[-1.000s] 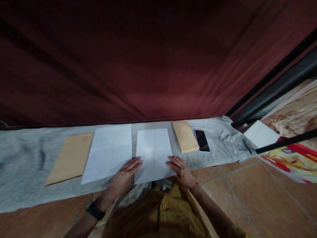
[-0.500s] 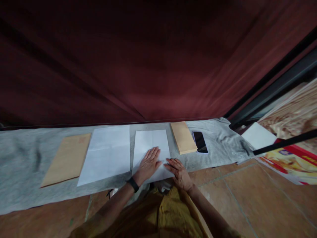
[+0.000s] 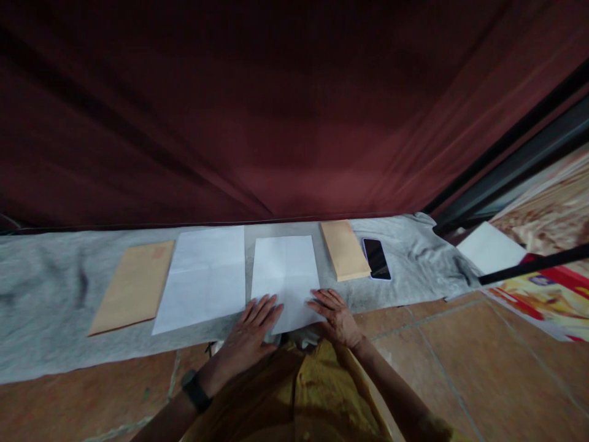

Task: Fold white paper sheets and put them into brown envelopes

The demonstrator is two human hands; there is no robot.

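A white sheet of paper (image 3: 288,270) with faint crease lines lies flat in front of me on a grey cloth. At its near left corner rests my left hand (image 3: 253,325), fingers stretched out over the edge. My right hand (image 3: 335,316) lies on the near right edge, its fingers extended and slightly bent. Left of this sheet is a larger white sheet (image 3: 205,276), also creased. Beyond that lies a brown envelope (image 3: 133,285). To the right of the middle sheet sits a stack of small brown envelopes (image 3: 345,248).
A phone (image 3: 377,258) lies right of the envelope stack. The grey cloth (image 3: 41,301) covers a long narrow surface, with a dark red curtain (image 3: 294,153) behind it. At the right are a black frame bar (image 3: 543,264), a white board (image 3: 492,245) and a printed box (image 3: 547,298).
My left hand has slid back from the middle of the sheet to its near left corner. My right hand stays at the near right edge. The view has shifted slightly.
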